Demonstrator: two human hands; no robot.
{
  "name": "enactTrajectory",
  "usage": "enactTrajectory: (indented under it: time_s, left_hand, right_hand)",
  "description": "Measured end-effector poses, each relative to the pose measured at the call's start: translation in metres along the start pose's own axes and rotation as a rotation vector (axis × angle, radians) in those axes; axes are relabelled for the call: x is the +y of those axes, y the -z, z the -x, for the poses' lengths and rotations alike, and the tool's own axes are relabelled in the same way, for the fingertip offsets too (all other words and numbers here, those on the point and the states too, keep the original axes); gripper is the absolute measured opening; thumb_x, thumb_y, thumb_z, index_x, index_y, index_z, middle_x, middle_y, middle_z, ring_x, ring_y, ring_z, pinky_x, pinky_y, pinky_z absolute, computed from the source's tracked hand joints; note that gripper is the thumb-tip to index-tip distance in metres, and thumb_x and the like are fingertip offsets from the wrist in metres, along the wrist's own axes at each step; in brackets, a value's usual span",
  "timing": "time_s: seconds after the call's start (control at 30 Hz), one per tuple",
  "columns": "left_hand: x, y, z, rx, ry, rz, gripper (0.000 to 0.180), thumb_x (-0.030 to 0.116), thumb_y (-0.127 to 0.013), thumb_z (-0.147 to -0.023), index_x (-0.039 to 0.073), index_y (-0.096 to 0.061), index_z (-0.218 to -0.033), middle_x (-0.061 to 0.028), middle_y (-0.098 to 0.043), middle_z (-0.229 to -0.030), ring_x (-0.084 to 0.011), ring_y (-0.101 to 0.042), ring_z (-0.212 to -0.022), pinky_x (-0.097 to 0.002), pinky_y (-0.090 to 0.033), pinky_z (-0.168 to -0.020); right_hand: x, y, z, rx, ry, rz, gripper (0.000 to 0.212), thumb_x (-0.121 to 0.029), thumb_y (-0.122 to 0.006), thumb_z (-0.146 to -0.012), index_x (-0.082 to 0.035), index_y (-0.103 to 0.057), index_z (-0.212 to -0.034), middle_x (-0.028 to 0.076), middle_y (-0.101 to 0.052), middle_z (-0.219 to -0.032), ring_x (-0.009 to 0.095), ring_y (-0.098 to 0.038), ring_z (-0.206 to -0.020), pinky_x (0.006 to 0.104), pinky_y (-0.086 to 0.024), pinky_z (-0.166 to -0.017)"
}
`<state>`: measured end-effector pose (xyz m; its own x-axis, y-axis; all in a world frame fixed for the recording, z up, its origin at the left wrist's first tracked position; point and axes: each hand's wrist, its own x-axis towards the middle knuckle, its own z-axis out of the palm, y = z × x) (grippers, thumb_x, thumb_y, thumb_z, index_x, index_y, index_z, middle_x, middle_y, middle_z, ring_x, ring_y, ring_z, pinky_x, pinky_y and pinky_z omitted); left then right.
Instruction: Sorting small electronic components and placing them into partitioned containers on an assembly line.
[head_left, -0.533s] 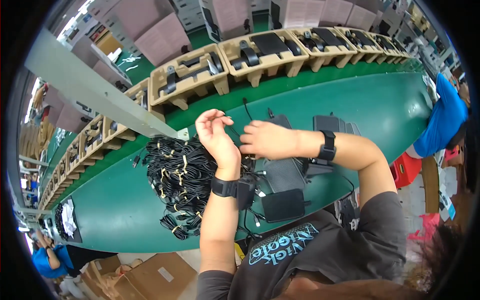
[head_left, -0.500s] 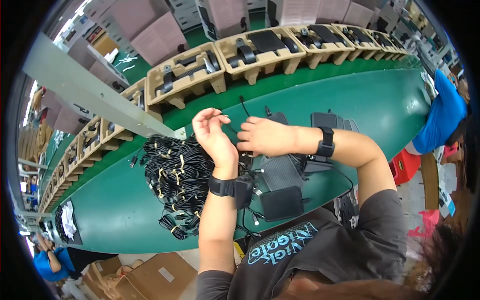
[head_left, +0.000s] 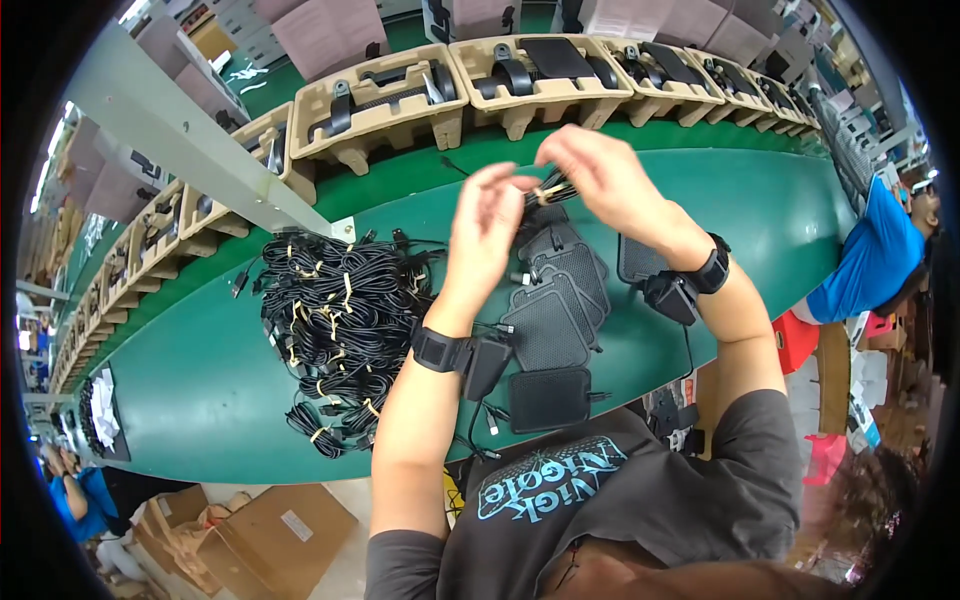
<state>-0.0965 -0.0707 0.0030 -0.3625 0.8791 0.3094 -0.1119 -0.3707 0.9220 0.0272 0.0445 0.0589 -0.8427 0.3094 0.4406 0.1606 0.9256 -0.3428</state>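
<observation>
Holding a small coiled black cable bound with a yellow tie above the green conveyor belt, we pinch it in our right hand; our left hand, fingers loosely spread, touches its left side, square black mesh pads below.

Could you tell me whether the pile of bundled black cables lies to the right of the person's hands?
No, the cable pile lies on the green belt left of both hands.
</observation>
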Motion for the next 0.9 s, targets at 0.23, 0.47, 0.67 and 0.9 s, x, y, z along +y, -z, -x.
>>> enactTrajectory:
  time_s: [0.23, 0.47, 0.67, 0.9]
  left_hand:
    - [-0.002, 0.001, 0.008, -0.327, 0.165, -0.185, 0.048, 0.017, -0.059, -0.082, 0.001, -0.036, -0.122, -0.0087, -0.057, -0.098, -0.0143, -0.054, -0.089, -0.0272, -0.042, -0.083]
    - [-0.016, 0.004, 0.013, -0.135, 0.137, 0.269, 0.039, 0.02, -0.053, -0.087, 0.001, -0.035, -0.116, -0.0087, -0.049, -0.106, -0.0141, -0.049, -0.1, -0.0285, -0.041, -0.087]
    - [-0.009, 0.0, 0.02, -0.033, 0.13, 0.297, 0.064, 0.016, -0.061, -0.081, 0.002, -0.019, -0.127, -0.0132, -0.044, -0.115, -0.0201, -0.044, -0.11, -0.0319, -0.036, -0.094]
    - [0.006, 0.0, 0.028, -0.432, 0.422, 0.175, 0.018, 0.018, -0.046, -0.089, 0.002, -0.051, -0.097, 0.0006, -0.05, -0.063, -0.0059, -0.047, -0.051, -0.0191, -0.039, -0.049]
  right_hand:
    - [-0.009, 0.025, -0.011, 0.285, -0.472, -0.773, 0.032, -0.031, -0.04, -0.092, -0.004, -0.058, -0.09, 0.0, -0.055, -0.078, 0.005, -0.045, -0.058, 0.018, -0.037, -0.052]
    - [-0.035, -0.018, -0.008, -0.147, -0.191, -0.45, 0.014, -0.012, -0.051, -0.085, 0.0, -0.055, -0.09, 0.004, -0.055, -0.081, 0.008, -0.051, -0.078, 0.0235, -0.043, -0.062]
    - [-0.035, 0.001, -0.014, -0.2, -0.424, -0.915, 0.013, -0.015, -0.047, -0.089, -0.004, -0.049, -0.095, 0.0, -0.053, -0.079, 0.006, -0.047, -0.073, 0.0207, -0.04, -0.067]
    - [-0.059, -0.003, -0.039, 0.161, -0.454, -1.363, 0.041, -0.039, -0.035, -0.092, -0.002, -0.047, -0.107, 0.0, -0.041, -0.067, 0.008, -0.033, -0.055, 0.0207, -0.03, -0.052]
